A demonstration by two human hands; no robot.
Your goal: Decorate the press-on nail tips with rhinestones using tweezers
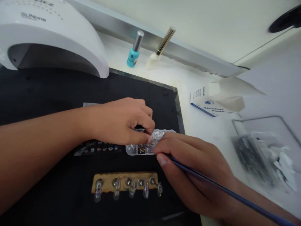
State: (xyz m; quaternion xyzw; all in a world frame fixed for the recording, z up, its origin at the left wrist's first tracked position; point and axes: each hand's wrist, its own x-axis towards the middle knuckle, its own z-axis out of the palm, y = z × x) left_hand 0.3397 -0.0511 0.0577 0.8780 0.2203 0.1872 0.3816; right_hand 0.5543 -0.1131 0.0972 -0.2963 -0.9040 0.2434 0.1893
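Observation:
My left hand (122, 121) reaches across from the left, its thumb and index fingertips curled close together over a clear rhinestone case (131, 150). Whatever lies between those fingertips is too small to make out. My right hand (195, 169) grips a slim dark blue nail-art tool (211, 182) near its front end, with the tip over the case's compartments. Dark and silvery stones show in the case; my hands cover part of it. Closer to me, a tan display strip (107, 179) bears several decorated clear nail tips (131, 190) on round metal mounts.
A sticker sheet (94, 149) lies under my left wrist on the black mat (58, 91). Behind stand a white nail lamp (77, 34), a turquoise polish bottle (133, 56) and a gold-capped bottle (153, 59). Rightward are an alcohol pad box (207, 102) and a blurred clear container (254, 157).

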